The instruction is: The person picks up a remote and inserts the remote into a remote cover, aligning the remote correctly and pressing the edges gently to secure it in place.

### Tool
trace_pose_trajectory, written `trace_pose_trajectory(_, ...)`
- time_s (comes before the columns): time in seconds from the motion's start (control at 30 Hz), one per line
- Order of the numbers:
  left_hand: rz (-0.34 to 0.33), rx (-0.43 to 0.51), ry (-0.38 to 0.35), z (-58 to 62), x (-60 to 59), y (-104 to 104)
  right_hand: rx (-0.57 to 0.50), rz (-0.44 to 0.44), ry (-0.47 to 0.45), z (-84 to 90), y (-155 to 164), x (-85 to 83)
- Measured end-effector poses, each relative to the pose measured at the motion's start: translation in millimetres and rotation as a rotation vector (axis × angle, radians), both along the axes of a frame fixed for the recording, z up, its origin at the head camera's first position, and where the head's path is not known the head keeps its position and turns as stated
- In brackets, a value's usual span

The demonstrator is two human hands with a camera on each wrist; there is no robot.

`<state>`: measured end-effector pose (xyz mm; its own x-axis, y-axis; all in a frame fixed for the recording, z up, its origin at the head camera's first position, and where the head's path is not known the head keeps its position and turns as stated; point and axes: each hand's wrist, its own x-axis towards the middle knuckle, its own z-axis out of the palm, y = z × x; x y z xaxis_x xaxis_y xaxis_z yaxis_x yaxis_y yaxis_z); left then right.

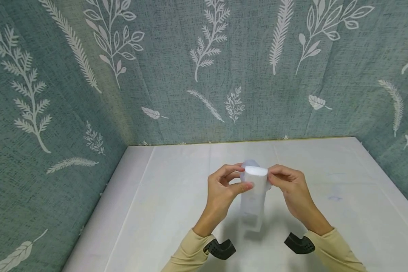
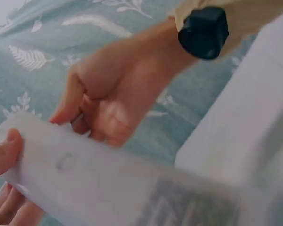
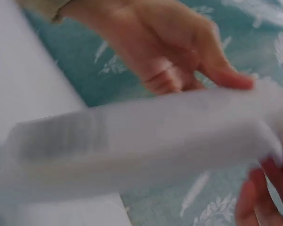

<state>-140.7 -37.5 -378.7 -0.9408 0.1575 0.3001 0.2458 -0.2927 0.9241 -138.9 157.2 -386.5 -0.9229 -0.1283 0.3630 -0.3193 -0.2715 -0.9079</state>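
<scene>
A long white pack (image 1: 253,204), seemingly in a thin translucent wrapper, is held upright and slightly tilted above the table. A bluish see-through piece (image 1: 249,163) shows behind its top end. My left hand (image 1: 224,189) grips the upper part, thumb on the near face and fingers behind. At the upper right edge, my right hand (image 1: 290,185) pinches with thumb and fingertips. In the left wrist view a blurred dark printed patch (image 2: 188,205) marks the pack's lower part; the right wrist view shows a grey patch (image 3: 61,139) there too. The exact contents cannot be told.
The white-covered table (image 1: 163,211) lies below both hands. Green leaf-patterned cloth (image 1: 170,68) stands behind it and at both sides. Black mounts (image 1: 220,249) sit on both wrists, over pale yellow sleeves (image 1: 187,251).
</scene>
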Motion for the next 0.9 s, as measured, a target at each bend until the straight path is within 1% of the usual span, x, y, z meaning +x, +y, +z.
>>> trace_pose_trajectory(0.13, 0.067, -0.084, 0.022, -1.9, -1.7, 0, -0.049, -0.184, 0.009, 4.5, -8, 1.6)
trace_pose_trajectory(0.2, 0.107, -0.134, 0.034, -2.2, -2.2, 0, -0.034, -0.253, 0.036, 6.8, -12, 2.9)
trace_pose_trajectory(0.27, 0.139, -0.167, 0.049, -2.2, -2.7, 1, 0.019, -0.312, 0.097, 8.9, -15, 4.7)
trace_pose_trajectory(0.33, 0.152, -0.179, 0.061, -1.6, -3.4, 1, 0.11, -0.356, 0.192, 10.8, -17, 6.3)
trace_pose_trajectory(0.4, 0.164, -0.184, 0.068, -1.1, -3.9, 2, 0.196, -0.382, 0.279, 12.9, -17, 7.2)
trace_pose_trajectory(0.47, 0.175, -0.177, 0.056, -1.5, -3.7, 3, 0.266, -0.38, 0.332, 14.0, -17, 7.7)
trace_pose_trajectory(0.53, 0.186, -0.155, 0.035, -2.5, -2.8, 4, 0.295, -0.346, 0.344, 14.1, -17, 8.0)
trace_pose_trajectory(0.57, 0.191, -0.141, 0.023, -3.3, -2.2, 5, 0.301, -0.324, 0.331, 13.5, -17, 8.2)
trace_pose_trajectory(0.63, 0.188, -0.109, 0.009, -4.7, -1.4, 6, 0.288, -0.283, 0.292, 11.8, -17, 9.2)
trace_pose_trajectory(0.77, 0.156, -0.073, 0.015, -5.5, -1.9, 9, 0.236, -0.239, 0.202, 7.8, -16, 10.4)
trace_pose_trajectory(0.83, 0.149, -0.074, 0.018, -5.7, -1.6, 10, 0.212, -0.227, 0.186, 6.4, -16, 10.1)
trace_pose_trajectory(0.9, 0.156, -0.087, 0.025, -5.9, -1.0, 9, 0.191, -0.22, 0.191, 5.0, -16, 9.0)
